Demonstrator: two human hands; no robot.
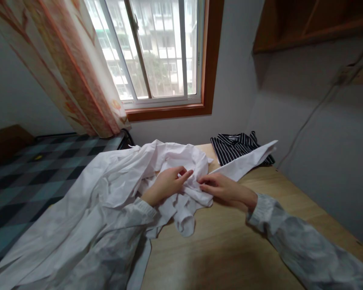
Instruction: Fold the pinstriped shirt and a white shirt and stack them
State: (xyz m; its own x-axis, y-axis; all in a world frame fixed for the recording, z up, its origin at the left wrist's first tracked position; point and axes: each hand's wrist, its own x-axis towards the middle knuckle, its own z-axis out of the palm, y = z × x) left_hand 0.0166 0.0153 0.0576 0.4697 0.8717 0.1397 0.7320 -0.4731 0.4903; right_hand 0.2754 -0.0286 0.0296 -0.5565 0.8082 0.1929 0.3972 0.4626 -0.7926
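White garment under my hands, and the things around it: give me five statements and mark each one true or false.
1. The left hand and right hand are both at the white garment. True.
2. A white strip of fabric lies over part of the black-and-white striped shirt. True.
3. The right hand is gripping the striped shirt. False: that shirt lies beyond the hand, on the far part of the wooden tabletop.
4. Both forearms are bare. False: long sleeves cover them.
5. Buildings show through the window, beside the floral curtain. True.

Left fingers (185, 176) bend near curled right fingers (207, 179).
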